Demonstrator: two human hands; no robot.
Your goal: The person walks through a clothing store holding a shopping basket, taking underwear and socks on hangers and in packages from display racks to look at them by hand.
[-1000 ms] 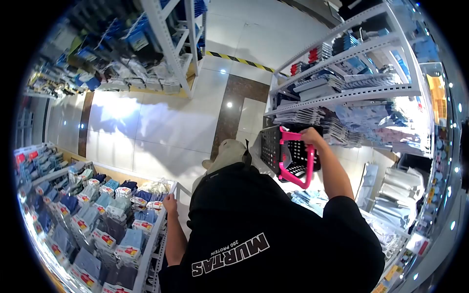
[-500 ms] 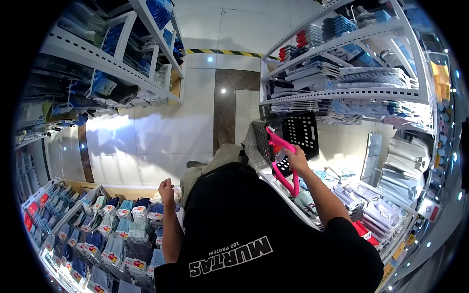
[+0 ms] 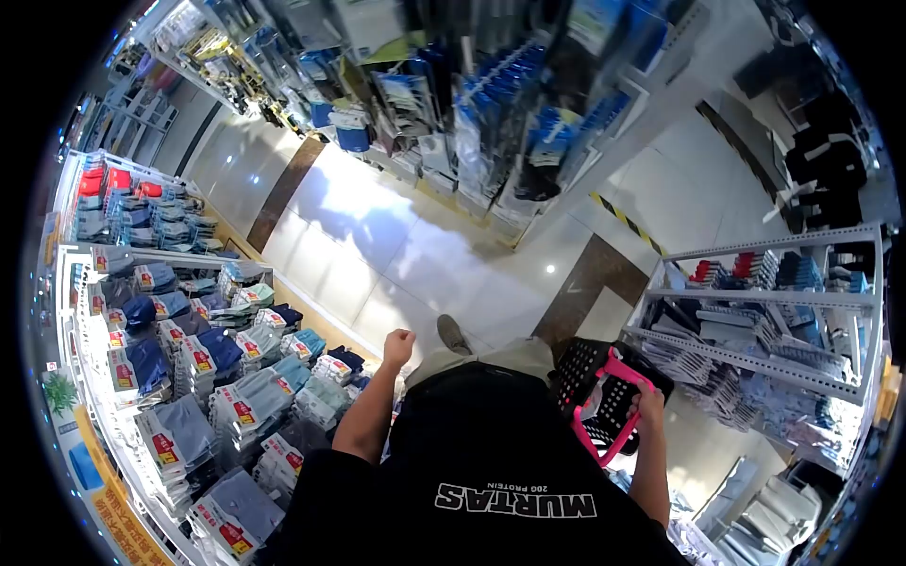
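My right hand (image 3: 647, 406) is wrapped around the pink handle (image 3: 618, 366) of a black shopping basket (image 3: 578, 370) with a perforated wall. The basket hangs at my right side, and its inside is mostly out of sight. On the other side, my left hand (image 3: 399, 347) is held in front of my hip, fingers curled closed, with nothing visible in it. Closest to that hand is a display of folded, packaged garments (image 3: 260, 394) in blue, grey and pale green, with red and yellow labels. The hand is apart from it.
Ahead stands a rack of hanging packaged goods (image 3: 444, 104). To the right, a white metal shelf (image 3: 769, 294) holds stacked folded items. Pale floor tiles (image 3: 377, 250) run between them, with a dark brown strip (image 3: 604, 274) and yellow-black tape (image 3: 625, 223). My shoe (image 3: 453, 333) points forward.
My view and body have turned left, so the garment display fills more of the left side and the hanging rack lies ahead. The basket stays in my right hand; my left stays closed.
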